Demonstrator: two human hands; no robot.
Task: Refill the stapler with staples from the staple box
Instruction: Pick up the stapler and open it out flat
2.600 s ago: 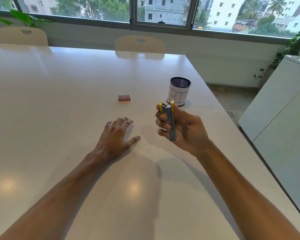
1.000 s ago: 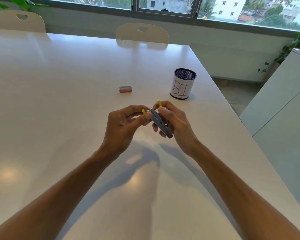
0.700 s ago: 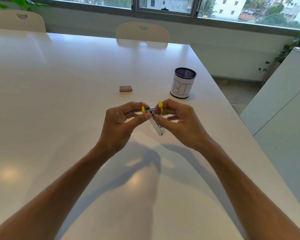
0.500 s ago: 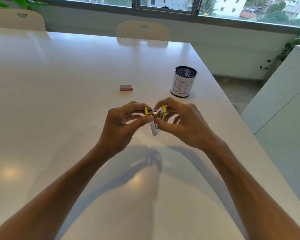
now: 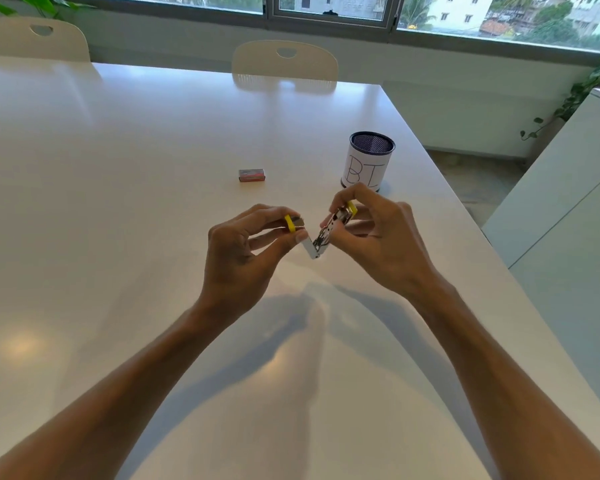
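**A:** Start wide. Where is everything?

**B:** You have a big white table [image 5: 118, 202] with a mesh pen cup [image 5: 368, 161] standing far right. The staple box [image 5: 252, 175] lies flat and shut, as far as I can tell, well apart from your hands, out beyond them. The stapler [image 5: 321, 237] is up off the table between your hands, swung open at its hinge into a V.

**A:** And my grip?

**B:** Your left hand [image 5: 243, 251] pinches one yellow-tipped arm [image 5: 293, 223] between thumb and forefinger. Your right hand [image 5: 378, 244] is closed round the other arm, where the bare metal channel shows.

**A:** How will it handle?

**B:** My guess is light, stiff and hard, but small and smooth, so it may twist or snap shut if you loosen one side. Hold the sides of the channel, not the spring parts. The staple box looks light too; take it by its long edges. A staple strip would likely be brittle, so pinch it along its length.
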